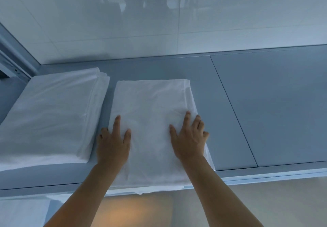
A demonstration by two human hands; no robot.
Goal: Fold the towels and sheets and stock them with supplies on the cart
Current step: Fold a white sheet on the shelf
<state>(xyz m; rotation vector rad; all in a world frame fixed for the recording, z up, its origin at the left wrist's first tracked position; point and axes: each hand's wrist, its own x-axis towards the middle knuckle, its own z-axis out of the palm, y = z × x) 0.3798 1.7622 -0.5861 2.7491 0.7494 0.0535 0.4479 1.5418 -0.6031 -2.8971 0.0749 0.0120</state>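
no readable text, labels, brands, numbers or signs anywhere in the frame.

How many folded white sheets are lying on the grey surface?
2: one folded sheet under both hands, one thicker folded stack at its left. Its layers cannot be counted.
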